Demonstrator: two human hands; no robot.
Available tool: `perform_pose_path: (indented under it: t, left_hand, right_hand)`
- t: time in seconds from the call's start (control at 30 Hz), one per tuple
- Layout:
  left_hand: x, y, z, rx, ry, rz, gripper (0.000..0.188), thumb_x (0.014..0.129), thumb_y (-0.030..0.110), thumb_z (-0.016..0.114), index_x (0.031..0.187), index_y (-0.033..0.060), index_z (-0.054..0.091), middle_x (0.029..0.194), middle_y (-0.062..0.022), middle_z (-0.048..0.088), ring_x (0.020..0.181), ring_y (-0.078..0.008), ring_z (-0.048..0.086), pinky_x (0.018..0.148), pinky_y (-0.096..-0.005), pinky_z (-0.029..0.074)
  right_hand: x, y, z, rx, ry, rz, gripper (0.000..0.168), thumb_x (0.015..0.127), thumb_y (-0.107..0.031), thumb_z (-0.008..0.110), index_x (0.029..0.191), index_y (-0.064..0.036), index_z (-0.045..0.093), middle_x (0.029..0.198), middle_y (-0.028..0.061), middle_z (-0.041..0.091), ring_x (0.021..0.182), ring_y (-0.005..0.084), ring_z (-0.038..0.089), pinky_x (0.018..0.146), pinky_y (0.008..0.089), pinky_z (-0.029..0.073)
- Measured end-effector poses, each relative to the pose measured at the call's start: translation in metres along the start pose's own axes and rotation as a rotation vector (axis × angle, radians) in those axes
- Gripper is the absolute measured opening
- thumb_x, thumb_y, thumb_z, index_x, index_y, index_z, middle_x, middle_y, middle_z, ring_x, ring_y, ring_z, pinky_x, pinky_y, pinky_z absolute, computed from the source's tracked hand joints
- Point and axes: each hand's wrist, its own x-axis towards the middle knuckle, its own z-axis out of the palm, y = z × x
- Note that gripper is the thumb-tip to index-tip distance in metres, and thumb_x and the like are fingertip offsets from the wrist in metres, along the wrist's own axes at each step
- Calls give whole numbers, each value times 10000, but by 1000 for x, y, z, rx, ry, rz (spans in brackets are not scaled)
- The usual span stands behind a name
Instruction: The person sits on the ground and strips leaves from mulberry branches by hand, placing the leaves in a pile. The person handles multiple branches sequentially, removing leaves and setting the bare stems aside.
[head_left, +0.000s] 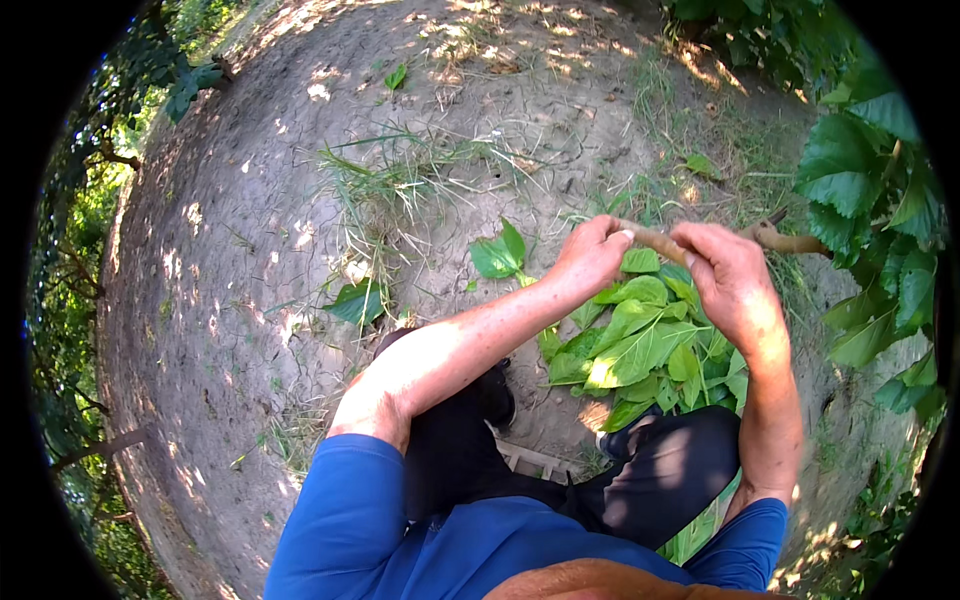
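A smooth brown branch (654, 240) runs between my two hands. My left hand (595, 253) grips its left end, thumb along the bark. Farther right, my right hand (731, 279) is closed around the same branch. Beyond that hand a branch section (789, 242) with a short stub reaches towards the foliage on the right; my fingers hide where the pieces meet. Below the hands lies a heap of broad green leaves (637, 349), partly between my forearms and close to my right knee.
Dry cracked soil (247, 225) surrounds me, with a grass tuft (390, 176) ahead. Single leaves (498, 253) lie on the ground. Leafy branches (847, 169) hang at the right. A slatted wooden piece (536, 459) shows between my legs. Trees (79, 247) line the left rim.
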Motion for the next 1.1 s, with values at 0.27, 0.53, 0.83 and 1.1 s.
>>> perform_pose_path:
  t: [0.27, 0.53, 0.83, 1.1]
  left_hand:
    - [-63, 19, -22, -75, 110, 72, 392, 970, 249, 562, 1193, -71, 597, 817, -95, 650, 575, -139, 614, 487, -282, 503]
    - [-113, 8, -29, 14, 104, 181, 425, 947, 250, 585, 1207, -87, 595, 853, -116, 679, 611, -149, 643, 518, -300, 524]
    - [-143, 7, -72, -150, 286, 192, 403, 954, 231, 583, 1222, -70, 593, 814, -98, 667, 596, -129, 625, 518, -284, 505]
    - [-142, -1, -74, -171, 292, 218, 399, 940, 230, 593, 1200, -72, 609, 671, -86, 644, 522, -127, 596, 468, -289, 474]
  right_hand:
    - [-38, -27, 22, -48, 73, 82, 141, 859, -5, 606, 975, -36, 680, 918, 161, 683, 884, 359, 661, 782, 444, 525]
    - [-56, -59, 58, -183, 29, 128, 171, 859, -48, 601, 969, -105, 718, 930, 109, 713, 916, 317, 678, 809, 437, 539]
    - [-30, -78, 70, -141, 124, 254, 256, 829, -11, 552, 1002, -66, 732, 852, 145, 721, 802, 289, 710, 758, 381, 551]
    - [-22, -85, 79, -137, 127, 325, 225, 859, -21, 557, 997, -44, 733, 865, 153, 732, 815, 263, 719, 761, 369, 548]
